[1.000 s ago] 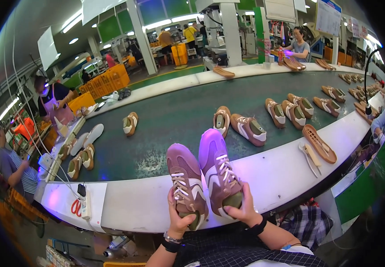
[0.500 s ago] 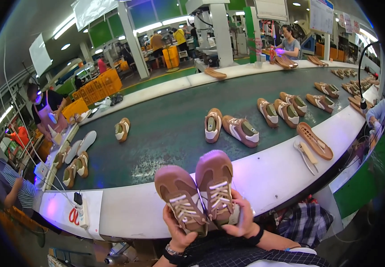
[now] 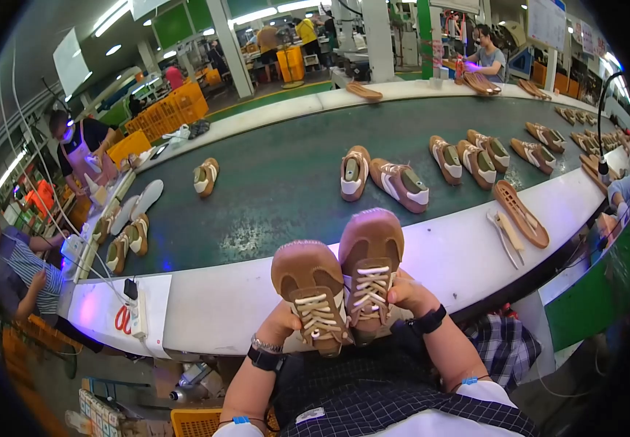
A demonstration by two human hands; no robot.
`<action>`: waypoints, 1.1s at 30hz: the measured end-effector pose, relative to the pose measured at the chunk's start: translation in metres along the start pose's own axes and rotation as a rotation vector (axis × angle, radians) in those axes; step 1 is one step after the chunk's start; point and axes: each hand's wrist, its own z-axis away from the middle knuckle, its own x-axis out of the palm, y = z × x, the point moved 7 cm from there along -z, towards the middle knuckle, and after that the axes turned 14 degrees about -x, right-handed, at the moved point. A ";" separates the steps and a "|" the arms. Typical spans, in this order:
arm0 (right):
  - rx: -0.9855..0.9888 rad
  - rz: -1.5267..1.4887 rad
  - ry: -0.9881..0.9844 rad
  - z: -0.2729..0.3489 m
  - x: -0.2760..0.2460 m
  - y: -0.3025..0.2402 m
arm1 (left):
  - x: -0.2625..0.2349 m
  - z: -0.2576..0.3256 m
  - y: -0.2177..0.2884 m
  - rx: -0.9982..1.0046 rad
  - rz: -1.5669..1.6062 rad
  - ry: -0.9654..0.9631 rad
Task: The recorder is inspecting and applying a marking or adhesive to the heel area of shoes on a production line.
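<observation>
Two brown sneakers with pale laces are held up side by side, toes pointing away, over the near edge of the white bench [image 3: 213, 320]. My left hand [image 3: 281, 322] is closed round the outer side of the left sneaker [image 3: 307, 280]. The right sneaker [image 3: 371, 251] is gripped by my right hand [image 3: 411, 293], its thumb beside the laces. Most of my fingers are hidden behind the shoes. Beyond them, on the green conveyor belt [image 3: 271, 182], stand a single sneaker [image 3: 355, 172] and a mauve-sided one [image 3: 399, 185] close together.
Pincers [image 3: 504, 237] and a brown sole [image 3: 521, 213] lie on the bench to the right. At the left are red-handled scissors [image 3: 122, 319] and a power strip [image 3: 138, 313]. More shoes stand along the belt. Two co-workers are at the left, another person [image 3: 491, 58] at the far side.
Both sneakers have tilted back toward me, showing more of their toes, and my hands have shifted upward round their sides. The whole view has moved slightly.
</observation>
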 end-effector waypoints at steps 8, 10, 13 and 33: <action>0.122 -0.315 0.241 0.047 0.005 0.021 | 0.018 0.011 -0.054 -0.017 0.509 0.190; 0.139 -0.322 0.332 0.063 0.004 0.027 | 0.022 0.013 -0.060 0.047 0.585 0.205; 0.151 -0.366 0.485 0.071 -0.002 0.026 | 0.018 0.022 -0.050 0.208 0.564 0.374; -0.230 -0.134 0.850 0.065 0.009 -0.016 | 0.006 0.057 -0.035 0.505 0.798 0.811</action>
